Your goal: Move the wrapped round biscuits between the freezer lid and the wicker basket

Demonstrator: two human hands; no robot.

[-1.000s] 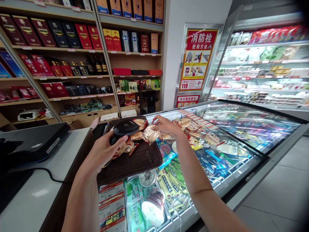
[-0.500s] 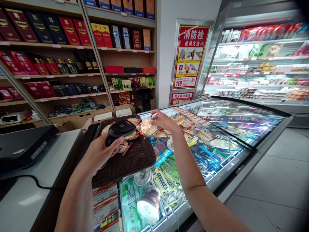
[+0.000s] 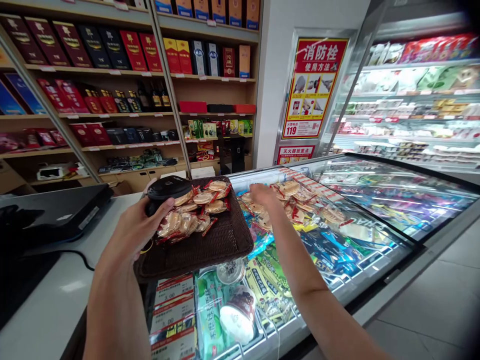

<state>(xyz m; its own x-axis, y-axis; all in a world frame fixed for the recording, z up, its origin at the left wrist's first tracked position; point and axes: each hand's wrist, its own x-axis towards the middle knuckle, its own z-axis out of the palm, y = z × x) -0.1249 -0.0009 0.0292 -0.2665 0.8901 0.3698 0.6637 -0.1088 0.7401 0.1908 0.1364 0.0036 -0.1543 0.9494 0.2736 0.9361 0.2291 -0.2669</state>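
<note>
My left hand (image 3: 131,231) is closed round a black handheld barcode scanner (image 3: 167,189), held over the left edge of a dark brown woven tray (image 3: 217,245). Several round wrapped biscuit packets (image 3: 191,212) lie piled in the tray. My right hand (image 3: 262,195) reaches past the tray's right side, fingers curled down onto loose wrapped packets (image 3: 288,192) lying on the freezer's glass lid (image 3: 360,200). Whether those fingers have hold of a packet is hidden.
The tray rests on a glass-topped chest freezer full of ice cream. A white counter (image 3: 48,300) with a black monitor (image 3: 56,212) and a cable lies at the left. Wooden shelves of boxed bottles (image 3: 112,55) stand behind. An open chiller (image 3: 412,100) is at the right.
My right hand let go of the packet it held over the tray and moved right and down onto the loose packets. My left hand with the scanner shifted left. More packets lie in the tray.
</note>
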